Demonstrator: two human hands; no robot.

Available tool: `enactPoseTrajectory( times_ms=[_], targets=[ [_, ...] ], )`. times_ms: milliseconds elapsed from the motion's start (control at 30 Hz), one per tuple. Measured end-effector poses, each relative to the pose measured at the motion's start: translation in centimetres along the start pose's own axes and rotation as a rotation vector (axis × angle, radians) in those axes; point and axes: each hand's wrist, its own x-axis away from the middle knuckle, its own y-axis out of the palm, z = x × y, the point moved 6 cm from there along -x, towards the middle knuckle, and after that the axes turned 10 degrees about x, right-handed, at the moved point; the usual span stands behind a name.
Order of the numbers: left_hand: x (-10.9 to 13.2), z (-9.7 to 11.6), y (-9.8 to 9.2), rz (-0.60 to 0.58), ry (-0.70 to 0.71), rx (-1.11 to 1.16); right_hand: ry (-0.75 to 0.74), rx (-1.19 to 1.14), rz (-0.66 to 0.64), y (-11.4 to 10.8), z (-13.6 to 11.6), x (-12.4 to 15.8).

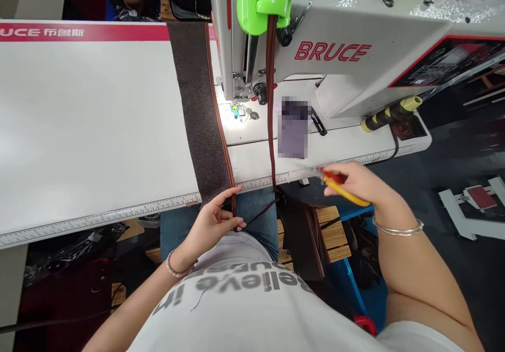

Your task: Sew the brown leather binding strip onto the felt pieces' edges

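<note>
Cloth strip (pixel 197 110), dark with a brown trim (pixel 221 126), lies across the table (pixel 98 131) from the far edge and over the near edge, where my left hand (pixel 216 218) pinches the trim between thumb and fingers. My right hand (pixel 355 183) grips snips (pixel 347 191) farther right by the near edge, their blades too blurred to read. If my pinch slackened, the strip could slide askew, and carelessly aimed snips might nick the trim or my fingertips, which touch it.

Both hands (pixel 215 218) (pixel 357 183) curled, well apart
</note>
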Motion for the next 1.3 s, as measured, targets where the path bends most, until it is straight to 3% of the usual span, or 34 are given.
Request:
enactPoseTrajectory(
  times_ms=[67, 133, 267, 533, 867, 1133, 1300],
  targets=[
    [-0.1, 0.0, 0.1, 0.005, -0.002, -0.019, 0.18, 0.048, 0.271, -2.4, 3.0, 0.6],
    [-0.2, 0.1, 0.2, 0.012, -0.004, -0.041, 0.318, 0.142, 0.456, -4.2, 5.0, 0.9],
    [-0.2, 0.2, 0.4, 0.032, -0.004, -0.074, 0.437, 0.239, 0.566, -5.7, 6.9, -0.5],
    [-0.1, 0.3, 0.3, 0.083, -0.001, -0.098, 0.481, 0.271, 0.578, -5.8, 6.4, -3.2],
    [-0.4, 0.4, 0.1, 0.09, -0.004, -0.129, 0.623, 0.322, 0.413, -6.7, 6.0, -4.1],
    [-0.4, 0.5, 0.0, 0.089, 0.005, -0.144, 0.585, 0.408, 0.549, -7.3, 6.7, -6.3],
    [-0.4, 0.4, -0.1, 0.088, 0.002, -0.145, 0.564, 0.382, 0.518, -7.4, 6.3, -6.1]
  ],
)
